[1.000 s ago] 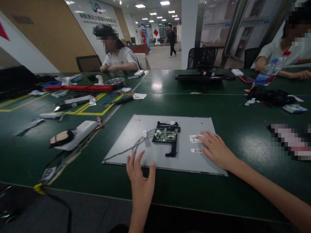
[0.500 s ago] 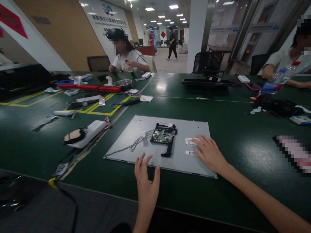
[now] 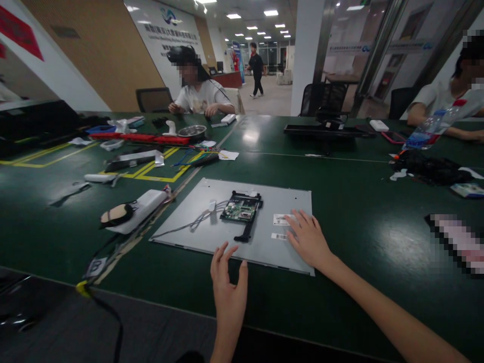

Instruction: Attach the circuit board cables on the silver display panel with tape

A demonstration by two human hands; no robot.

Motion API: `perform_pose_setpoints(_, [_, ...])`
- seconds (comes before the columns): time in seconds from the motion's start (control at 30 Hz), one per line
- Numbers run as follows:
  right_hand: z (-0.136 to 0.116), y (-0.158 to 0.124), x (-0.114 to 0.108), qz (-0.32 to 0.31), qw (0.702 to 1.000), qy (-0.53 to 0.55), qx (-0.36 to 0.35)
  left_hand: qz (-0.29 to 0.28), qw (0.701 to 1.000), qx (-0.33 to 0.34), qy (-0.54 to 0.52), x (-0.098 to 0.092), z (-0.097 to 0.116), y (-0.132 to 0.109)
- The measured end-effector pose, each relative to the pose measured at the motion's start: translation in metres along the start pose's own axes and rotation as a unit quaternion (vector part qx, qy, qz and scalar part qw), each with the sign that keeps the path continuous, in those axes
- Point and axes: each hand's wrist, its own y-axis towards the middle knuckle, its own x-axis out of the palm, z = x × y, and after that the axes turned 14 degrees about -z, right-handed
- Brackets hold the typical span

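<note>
A flat silvery panel (image 3: 189,201), like the back of a display screen, lies on the green table in front of me. On it sit a green circuit board (image 3: 239,210) in a black plastic frame (image 3: 245,229) and a loop of grey cable (image 3: 200,219). My right hand (image 3: 308,239) rests flat on the panel's right part, fingers spread, its fingertips by two white labels (image 3: 279,236). My left hand (image 3: 229,275) is at the panel's front edge with fingers apart and curved, holding nothing; whether it touches the edge I cannot tell.
To the left lie a white power bank-like block (image 3: 139,209) and a black cable (image 3: 109,307). Farther off are a metal bowl (image 3: 192,132) and a black monitor-like item (image 3: 328,132). A plastic bottle (image 3: 431,128) and a pixelated phone-shaped object are at right. People sit across the table.
The panel, with its board and cable, has slid left across the table, and my right hand has moved left with it. My left hand has hardly moved.
</note>
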Motion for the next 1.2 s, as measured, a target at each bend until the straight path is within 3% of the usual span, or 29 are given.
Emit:
perform_pose_setpoints(0.57, [0.008, -0.002, -0.005, 0.001, 0.999, 0.04, -0.021, 0.03, 0.998, -0.03, -0.036, 0.001, 0.007, 0.001])
perform_pose_setpoints(0.83, [0.008, 0.001, -0.002, 0.004, 0.999, 0.053, -0.012, 0.031, 0.999, -0.012, -0.029, 0.001, 0.0, 0.002])
perform_pose_setpoints(0.93, [0.007, 0.002, -0.001, 0.001, 0.998, 0.065, -0.009, 0.013, 0.999, 0.03, -0.002, -0.001, 0.004, 0.003])
perform_pose_setpoints(1.07, [0.006, 0.003, -0.001, -0.002, 0.997, 0.074, -0.008, -0.035, 0.988, 0.131, 0.077, -0.003, 0.013, 0.025])
perform_pose_setpoints(1.2, [0.007, 0.003, -0.002, -0.008, 0.998, 0.07, -0.005, -0.087, 0.961, 0.167, 0.204, -0.003, 0.012, 0.075])
